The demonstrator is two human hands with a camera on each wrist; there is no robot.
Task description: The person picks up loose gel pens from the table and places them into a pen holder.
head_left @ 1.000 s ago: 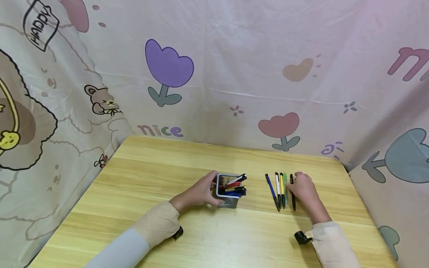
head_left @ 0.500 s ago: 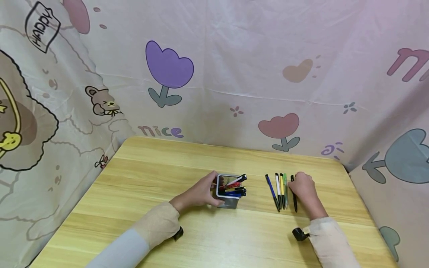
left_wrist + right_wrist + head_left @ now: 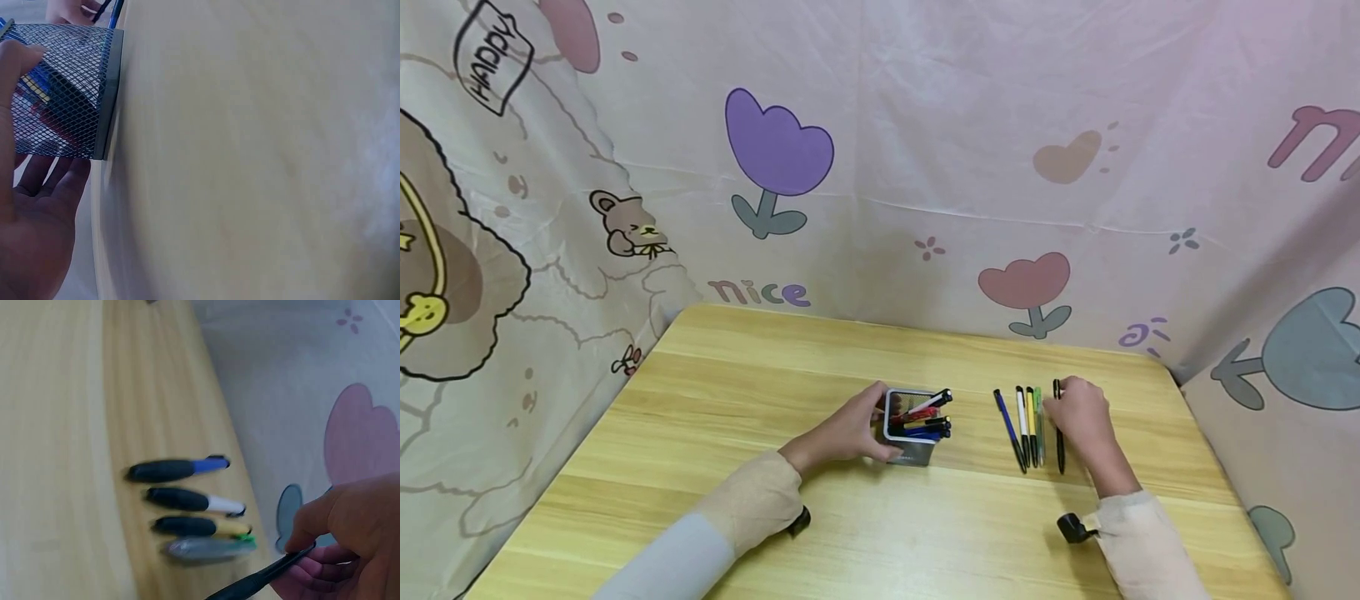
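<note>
In the head view my left hand (image 3: 848, 430) grips a dark mesh pen holder (image 3: 912, 455), thumb on the near side and fingers round the far one. Several pens (image 3: 934, 423) lean out of its top towards the right. The left wrist view shows the mesh wall (image 3: 69, 69) between thumb and fingers. My right hand (image 3: 1081, 414) pinches a black pen (image 3: 253, 582) near its upper end, between thumb and fingers. To its left lie a blue pen (image 3: 1011, 432), a white pen (image 3: 1021, 410), a yellow pen (image 3: 1032, 408) and a clear pen with a green top (image 3: 1038, 403).
The wooden table (image 3: 700, 375) backs onto a pale printed cloth (image 3: 910, 150), which also hangs at both sides. A small black camera (image 3: 1075, 528) is strapped at the right wrist; another (image 3: 800, 522) shows by the left wrist.
My right hand and the black pen's upper end have shifted slightly up and away from the row of pens. The left hand and the pen holder have not moved.
</note>
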